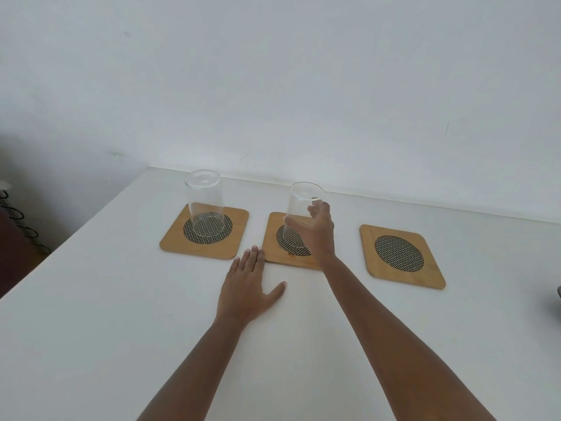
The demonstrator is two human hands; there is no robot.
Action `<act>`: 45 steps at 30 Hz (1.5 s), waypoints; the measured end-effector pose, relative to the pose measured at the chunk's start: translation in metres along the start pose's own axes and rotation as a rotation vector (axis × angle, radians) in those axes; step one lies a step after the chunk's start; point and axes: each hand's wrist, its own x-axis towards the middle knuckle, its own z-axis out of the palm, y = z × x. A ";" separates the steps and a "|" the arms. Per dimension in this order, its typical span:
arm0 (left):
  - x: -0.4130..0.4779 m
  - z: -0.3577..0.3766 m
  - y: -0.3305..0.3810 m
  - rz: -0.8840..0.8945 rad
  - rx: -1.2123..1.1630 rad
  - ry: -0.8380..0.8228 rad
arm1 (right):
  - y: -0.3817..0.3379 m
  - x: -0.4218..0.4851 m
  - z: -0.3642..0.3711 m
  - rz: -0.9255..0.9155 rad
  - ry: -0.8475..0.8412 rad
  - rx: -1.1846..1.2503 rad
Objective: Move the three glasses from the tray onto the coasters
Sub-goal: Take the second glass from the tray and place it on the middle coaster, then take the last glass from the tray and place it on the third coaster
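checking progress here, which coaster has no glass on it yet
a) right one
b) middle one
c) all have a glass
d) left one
a: the right coaster is bare, while a glass stands on the left coaster and the right hand holds a second glass on the middle coaster.

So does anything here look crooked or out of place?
Slightly. The middle glass, gripped by the right hand, leans over the middle coaster. The left glass stands upright; the right coaster is bare.
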 end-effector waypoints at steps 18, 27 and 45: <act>-0.001 0.000 0.000 0.000 -0.011 0.003 | 0.004 -0.001 -0.003 -0.005 0.017 -0.013; 0.000 0.000 0.000 -0.002 -0.014 0.002 | 0.003 -0.003 -0.001 -0.007 0.017 -0.037; -0.013 -0.007 0.011 0.098 -0.016 0.018 | 0.047 -0.088 -0.116 -0.133 0.025 -0.458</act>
